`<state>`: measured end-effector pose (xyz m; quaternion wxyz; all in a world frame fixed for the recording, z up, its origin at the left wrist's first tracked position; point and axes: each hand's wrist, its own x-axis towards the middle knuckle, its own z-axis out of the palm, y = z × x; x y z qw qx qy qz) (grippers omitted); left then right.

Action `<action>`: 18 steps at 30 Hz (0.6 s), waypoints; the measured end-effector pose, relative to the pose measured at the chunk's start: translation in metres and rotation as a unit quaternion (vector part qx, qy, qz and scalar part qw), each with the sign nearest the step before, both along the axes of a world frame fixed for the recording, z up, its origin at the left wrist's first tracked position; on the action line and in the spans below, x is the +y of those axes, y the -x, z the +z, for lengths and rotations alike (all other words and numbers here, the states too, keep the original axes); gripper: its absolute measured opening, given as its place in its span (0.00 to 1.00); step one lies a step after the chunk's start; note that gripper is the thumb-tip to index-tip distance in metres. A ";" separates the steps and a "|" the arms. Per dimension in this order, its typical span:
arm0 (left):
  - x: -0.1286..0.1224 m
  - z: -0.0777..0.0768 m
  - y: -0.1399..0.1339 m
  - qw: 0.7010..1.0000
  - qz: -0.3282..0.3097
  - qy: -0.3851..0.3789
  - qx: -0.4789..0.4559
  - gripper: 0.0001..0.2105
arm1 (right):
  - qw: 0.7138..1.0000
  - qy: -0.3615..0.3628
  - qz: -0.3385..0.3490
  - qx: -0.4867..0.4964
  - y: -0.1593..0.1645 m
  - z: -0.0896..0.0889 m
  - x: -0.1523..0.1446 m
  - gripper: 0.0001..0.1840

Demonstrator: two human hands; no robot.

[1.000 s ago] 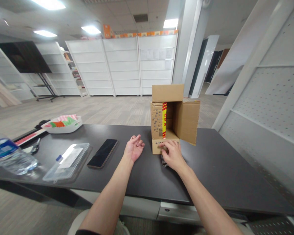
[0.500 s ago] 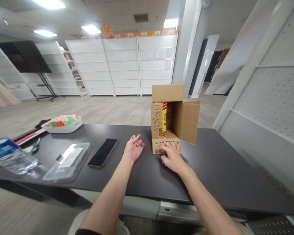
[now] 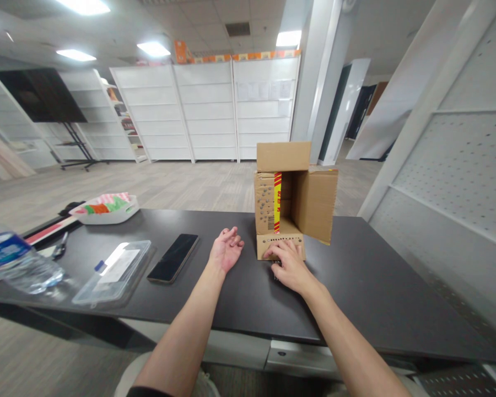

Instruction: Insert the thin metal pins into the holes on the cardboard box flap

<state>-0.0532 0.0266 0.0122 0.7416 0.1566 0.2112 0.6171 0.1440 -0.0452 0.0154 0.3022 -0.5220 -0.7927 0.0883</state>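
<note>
A brown cardboard box (image 3: 264, 204) stands on the dark table with its opening towards me. Across its front, a lower cardboard flap (image 3: 261, 248) with a row of small dark holes or dots sticks out. Bent over this flap is my right hand (image 3: 291, 267), fingers on its face and thumb at its near edge. Thin pin-like bits (image 3: 276, 275) show below the edge, partly hidden by the thumb; their kind is unclear. My left hand (image 3: 226, 251) rests palm up on the table left of the box, fingers loosely curled and holding nothing.
Left of my hands lie a black phone (image 3: 173, 258) and a clear plastic case (image 3: 114, 273). A water bottle (image 3: 20, 262) lies at the far left, with a white basket (image 3: 107, 218) behind. The box's side flap (image 3: 320, 204) juts right. A perforated panel (image 3: 450, 198) bounds the right side.
</note>
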 end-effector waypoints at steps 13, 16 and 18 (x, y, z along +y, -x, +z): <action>-0.001 0.001 0.000 1.000 -0.001 -0.011 0.010 0.14 | 1.000 -0.001 -0.002 -0.019 0.001 -0.003 0.000 0.17; -0.001 0.001 0.000 1.000 0.000 -0.004 0.005 0.13 | 1.000 0.007 -0.001 -0.016 0.000 -0.001 0.000 0.16; -0.001 0.001 0.000 1.000 0.001 0.001 0.001 0.13 | 1.000 0.009 0.002 -0.013 0.000 -0.001 0.000 0.16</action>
